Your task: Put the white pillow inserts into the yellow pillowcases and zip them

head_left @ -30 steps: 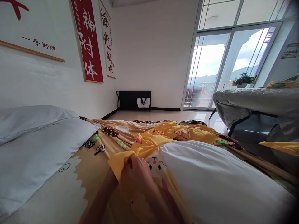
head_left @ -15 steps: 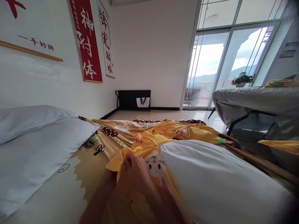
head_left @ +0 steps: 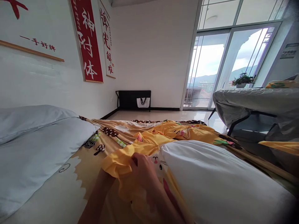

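While the yellow pillowcase [head_left: 144, 144] lay bunched at the near middle of the bed, your right hand [head_left: 143, 169] gripped its gathered edge, fingers curled together around the cloth. Your left hand [head_left: 109, 177] went under the same fold, and its fingers were hidden, so their state could not be told. Just right of the cloth lay a white pillow [head_left: 217, 177], touching it. Left of your arms lay a pale grey pillow [head_left: 35, 140]. Beneath all spread the mushroom-print blanket [head_left: 109, 133].
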Motion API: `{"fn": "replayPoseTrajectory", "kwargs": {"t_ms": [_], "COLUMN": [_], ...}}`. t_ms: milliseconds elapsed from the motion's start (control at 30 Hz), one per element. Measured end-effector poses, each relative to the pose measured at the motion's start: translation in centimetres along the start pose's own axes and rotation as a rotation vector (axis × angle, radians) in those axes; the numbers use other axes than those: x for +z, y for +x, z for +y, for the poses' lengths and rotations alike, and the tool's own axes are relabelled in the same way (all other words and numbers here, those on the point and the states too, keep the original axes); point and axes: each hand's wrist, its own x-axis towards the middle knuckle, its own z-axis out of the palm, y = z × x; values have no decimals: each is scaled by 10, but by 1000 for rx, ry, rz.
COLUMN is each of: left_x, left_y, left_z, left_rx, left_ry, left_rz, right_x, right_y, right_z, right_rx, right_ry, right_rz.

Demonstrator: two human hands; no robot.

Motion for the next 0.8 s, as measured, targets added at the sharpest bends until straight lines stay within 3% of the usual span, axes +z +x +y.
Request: {"fn": "replayPoseTrajectory", "kwargs": {"t_ms": [233,433,633,800], "left_x": [22,22,17,19], "left_y": [-20,-21,-12,-13], "left_z": [8,11,8,13], "left_rx": [-3,-13,-89,57], "left_ry": [59,15,-155,-24], "left_rz": [-145,-259,-227,-7], "right_x": [10,23,26,14], "right_y": [4,14,17,12], "right_z": [0,6,12,14], "right_rx": [-12,9,-82,-181], "right_ry": [242,542,675,532], "right_rz": [4,2,-87,-203]}}
